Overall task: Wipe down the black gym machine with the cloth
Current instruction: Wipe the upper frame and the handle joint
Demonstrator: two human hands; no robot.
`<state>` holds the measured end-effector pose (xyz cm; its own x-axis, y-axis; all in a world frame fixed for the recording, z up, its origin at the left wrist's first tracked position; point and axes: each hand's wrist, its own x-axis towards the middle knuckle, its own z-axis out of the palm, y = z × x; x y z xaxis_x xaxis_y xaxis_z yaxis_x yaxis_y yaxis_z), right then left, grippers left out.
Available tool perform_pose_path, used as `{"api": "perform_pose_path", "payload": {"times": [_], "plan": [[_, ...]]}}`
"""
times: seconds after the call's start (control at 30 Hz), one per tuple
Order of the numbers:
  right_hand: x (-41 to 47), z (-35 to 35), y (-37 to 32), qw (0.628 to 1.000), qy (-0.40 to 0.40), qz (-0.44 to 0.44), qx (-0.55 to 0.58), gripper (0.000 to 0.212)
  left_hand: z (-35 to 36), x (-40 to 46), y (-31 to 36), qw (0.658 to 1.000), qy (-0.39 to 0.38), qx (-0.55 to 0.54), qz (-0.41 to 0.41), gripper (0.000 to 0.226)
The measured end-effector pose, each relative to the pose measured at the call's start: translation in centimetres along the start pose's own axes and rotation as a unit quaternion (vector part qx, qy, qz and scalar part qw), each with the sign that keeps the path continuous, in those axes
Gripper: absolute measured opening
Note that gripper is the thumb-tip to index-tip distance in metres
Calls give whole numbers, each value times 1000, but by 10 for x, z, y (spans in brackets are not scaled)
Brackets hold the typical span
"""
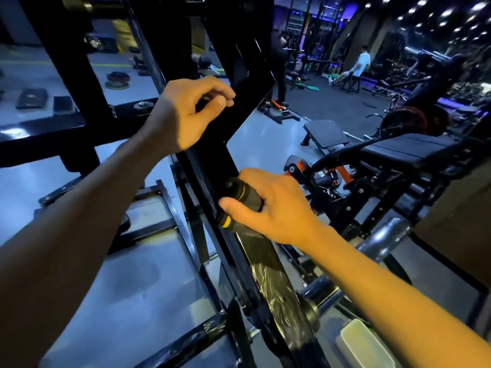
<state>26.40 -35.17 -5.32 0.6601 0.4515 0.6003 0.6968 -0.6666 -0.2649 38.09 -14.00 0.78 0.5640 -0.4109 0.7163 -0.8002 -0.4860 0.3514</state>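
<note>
Black and shiny, the machine bar (210,166) slants up between the hands: left hand (186,112) grips it high, right hand (268,205) presses the bunched cloth (236,205) lower down.

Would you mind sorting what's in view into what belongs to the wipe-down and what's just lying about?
Part of the job:
black machine frame
cloth, gripped by right hand
left hand, fingers curled at the frame

Lying about:
flat bench
weight plates on the floor

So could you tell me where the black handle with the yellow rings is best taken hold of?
Grip the handle round its cylindrical middle, between the two yellow rings, coming from the right as the right hand does now. The black machine frame blocks its left side.
</note>
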Motion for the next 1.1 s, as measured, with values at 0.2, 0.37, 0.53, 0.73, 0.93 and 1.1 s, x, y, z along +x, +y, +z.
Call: {"api": "perform_pose_path", "payload": {"times": [0.2,0.37,0.53,0.73,0.93,1.1], "plan": [[-76,-1,5,999,-36,-22,-27,40,3,2,7,1000,20,9,8,31],[-31,-3,2,998,7,-41,-46,40,3,2,10,999,29,33,18,31],[-7,3,-3,996,57,-35,-64,38,9,-10,23,995,34,76,50,27],[-78,2,-6,995,35,-59,-78,38,41,-40,56,998,-12,57,30,29],[-82,-3,-4,990,-9,-82,-116,41,62,-52,61,977,-83,196,1,37],[-15,-1,-12,991,18,-65,-120,41,62,-45,53,969,-99,224,2,29]]}}
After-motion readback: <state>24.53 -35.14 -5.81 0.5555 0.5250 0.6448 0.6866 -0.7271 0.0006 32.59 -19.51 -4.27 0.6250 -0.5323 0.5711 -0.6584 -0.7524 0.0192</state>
